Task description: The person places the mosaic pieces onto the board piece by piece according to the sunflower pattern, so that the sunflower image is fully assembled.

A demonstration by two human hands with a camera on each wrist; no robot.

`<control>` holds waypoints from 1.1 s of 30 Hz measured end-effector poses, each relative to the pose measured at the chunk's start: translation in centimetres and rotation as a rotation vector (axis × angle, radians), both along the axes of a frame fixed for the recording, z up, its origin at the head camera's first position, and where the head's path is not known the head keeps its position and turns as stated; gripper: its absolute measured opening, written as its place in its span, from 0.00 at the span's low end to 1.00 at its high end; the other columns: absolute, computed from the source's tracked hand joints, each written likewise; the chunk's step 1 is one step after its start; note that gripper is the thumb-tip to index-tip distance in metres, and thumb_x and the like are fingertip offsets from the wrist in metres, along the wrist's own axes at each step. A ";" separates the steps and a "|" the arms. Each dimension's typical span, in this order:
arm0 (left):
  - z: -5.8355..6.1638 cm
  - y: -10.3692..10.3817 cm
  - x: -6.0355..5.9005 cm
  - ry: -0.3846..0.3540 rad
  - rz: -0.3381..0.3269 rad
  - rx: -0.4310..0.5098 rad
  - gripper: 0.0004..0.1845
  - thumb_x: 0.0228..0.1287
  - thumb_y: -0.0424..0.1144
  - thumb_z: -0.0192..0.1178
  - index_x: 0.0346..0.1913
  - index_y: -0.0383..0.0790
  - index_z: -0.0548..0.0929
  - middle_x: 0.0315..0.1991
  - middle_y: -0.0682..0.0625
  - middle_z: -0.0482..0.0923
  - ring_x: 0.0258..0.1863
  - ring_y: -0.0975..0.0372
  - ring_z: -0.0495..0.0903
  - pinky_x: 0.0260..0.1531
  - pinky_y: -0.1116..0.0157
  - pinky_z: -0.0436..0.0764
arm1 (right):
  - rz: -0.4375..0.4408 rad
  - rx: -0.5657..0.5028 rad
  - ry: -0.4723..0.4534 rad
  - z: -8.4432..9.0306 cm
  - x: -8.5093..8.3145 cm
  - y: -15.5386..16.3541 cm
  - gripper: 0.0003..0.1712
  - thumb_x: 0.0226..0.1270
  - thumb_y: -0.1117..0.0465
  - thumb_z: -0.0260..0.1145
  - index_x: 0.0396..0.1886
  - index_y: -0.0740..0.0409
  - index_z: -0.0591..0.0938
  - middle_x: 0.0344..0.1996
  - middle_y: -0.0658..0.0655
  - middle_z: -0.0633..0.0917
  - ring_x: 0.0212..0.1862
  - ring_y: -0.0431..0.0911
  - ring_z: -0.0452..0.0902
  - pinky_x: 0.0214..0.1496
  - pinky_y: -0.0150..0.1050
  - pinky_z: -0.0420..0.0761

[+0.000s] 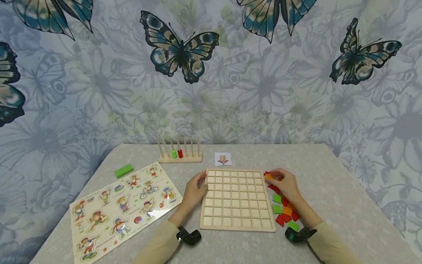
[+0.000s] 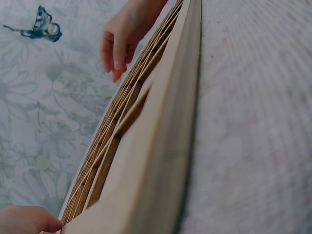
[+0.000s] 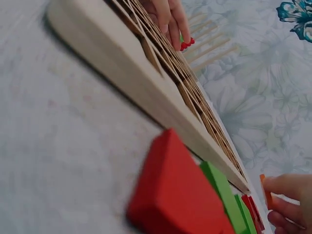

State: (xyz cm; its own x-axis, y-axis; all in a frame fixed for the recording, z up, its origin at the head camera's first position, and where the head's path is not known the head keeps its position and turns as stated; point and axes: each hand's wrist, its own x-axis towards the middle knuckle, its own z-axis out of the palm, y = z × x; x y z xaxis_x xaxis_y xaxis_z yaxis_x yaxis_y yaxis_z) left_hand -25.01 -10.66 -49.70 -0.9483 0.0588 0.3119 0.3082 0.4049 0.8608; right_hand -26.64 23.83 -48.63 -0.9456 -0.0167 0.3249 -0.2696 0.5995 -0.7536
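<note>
A square wooden grid board (image 1: pixel 235 200) lies flat in front of me, its compartments bare. My left hand (image 1: pixel 194 189) rests against the board's left edge, thumb and fingers touching the rim; the left wrist view shows only part of this hand (image 2: pixel 24 220). Beyond the opposite edge, my right hand (image 1: pixel 284 182) pinches a thin orange tile (image 3: pixel 266 191) between thumb and fingers, over the far end of a loose row of tiles. That row holds green tiles (image 1: pixel 277 209), red tiles (image 1: pixel 280 220) and orange tiles (image 1: pixel 287 211). A red tile (image 3: pixel 178 190) looms close in the right wrist view.
Behind the board lies a small picture card (image 1: pixel 223 159). A wooden peg stand (image 1: pixel 180 160) with green and red beads is at the back. A picture puzzle board (image 1: pixel 125 211) lies on the left, with a green block (image 1: pixel 123 171) behind it.
</note>
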 end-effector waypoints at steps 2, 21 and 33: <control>-0.1 -0.1 0.1 -0.008 0.007 0.004 0.26 0.55 0.25 0.57 0.60 0.28 0.73 0.54 0.36 0.79 0.57 0.48 0.76 0.61 0.53 0.74 | 0.026 -0.038 -0.019 0.4 0.1 -0.8 0.19 0.54 0.60 0.73 0.45 0.64 0.83 0.41 0.64 0.86 0.40 0.48 0.81 0.41 0.25 0.79; -0.2 0.2 -0.2 0.017 0.000 -0.018 0.25 0.56 0.26 0.57 0.60 0.28 0.73 0.53 0.37 0.79 0.57 0.49 0.77 0.60 0.54 0.75 | 0.239 -0.116 -0.113 0.7 -1.6 -8.9 0.23 0.51 0.62 0.74 0.48 0.63 0.82 0.41 0.63 0.86 0.44 0.53 0.82 0.46 0.35 0.81; -0.2 -0.2 0.0 0.011 0.007 -0.029 0.25 0.56 0.27 0.57 0.60 0.29 0.73 0.54 0.37 0.79 0.57 0.49 0.77 0.61 0.55 0.75 | 0.278 -0.054 -0.085 0.0 -1.6 -10.4 0.23 0.55 0.65 0.71 0.51 0.63 0.80 0.41 0.60 0.86 0.47 0.54 0.81 0.52 0.44 0.79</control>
State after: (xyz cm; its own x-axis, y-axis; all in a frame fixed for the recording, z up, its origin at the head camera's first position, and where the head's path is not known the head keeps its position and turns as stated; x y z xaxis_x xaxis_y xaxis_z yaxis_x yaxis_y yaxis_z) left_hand -25.04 -10.88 -49.91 -0.9452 0.0611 0.3208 0.3148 0.4319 0.8452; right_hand -28.29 13.40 -48.59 -0.9309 -0.2636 0.2527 -0.3527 0.4697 -0.8093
